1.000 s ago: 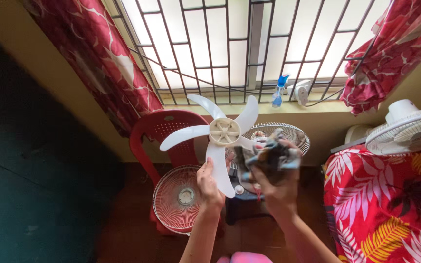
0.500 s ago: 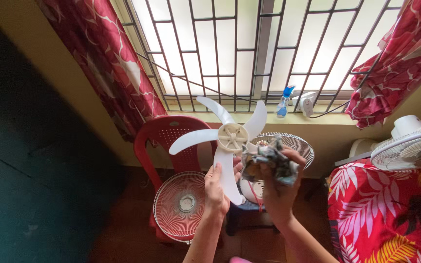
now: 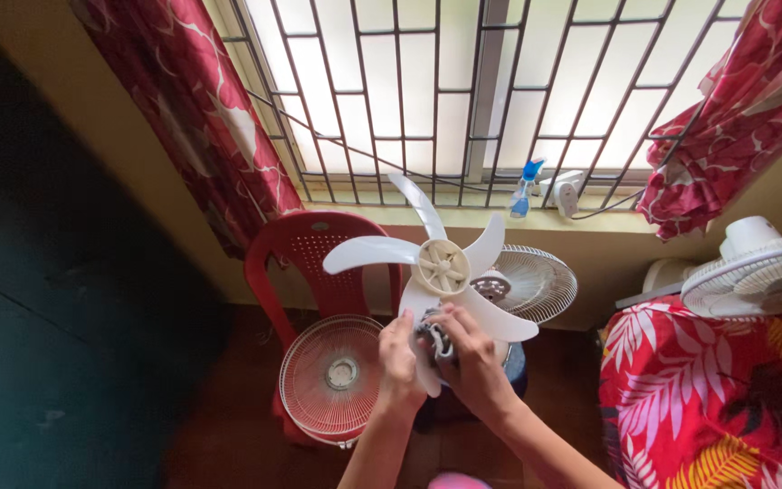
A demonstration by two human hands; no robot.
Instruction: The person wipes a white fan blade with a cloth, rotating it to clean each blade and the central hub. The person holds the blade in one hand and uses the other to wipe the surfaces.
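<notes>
White five-bladed fan blade (image 3: 443, 268) — held up in front of the barred window (image 3: 427, 91), hub facing the camera, one blade pointing down between the two hands. Left hand (image 3: 399, 360): fingers curled against the left edge of that lower blade, holding it. Right hand (image 3: 473, 360): fingers closed round a dark crumpled cloth (image 3: 433, 337), pressed onto the lower blade just beneath the hub. Behind and below the fan blade, left: a red plastic chair (image 3: 311, 258) with a round wire fan guard (image 3: 334, 377) leaning against its front. Behind the fan blade, right: a second wire guard (image 3: 529, 282), tilted, partly hidden by the blades. Above it, on the window sill: a small blue spray bottle (image 3: 522, 191) beside a white plug adapter (image 3: 563, 192) with a dark cable running up to the right. Red patterned curtains — one (image 3: 192, 118) left of the fan blade, one (image 3: 730, 118) bunched to its right. Far right of the fan blade: a white fan (image 3: 758, 272) above a red leaf-print cloth (image 3: 708, 398).
</notes>
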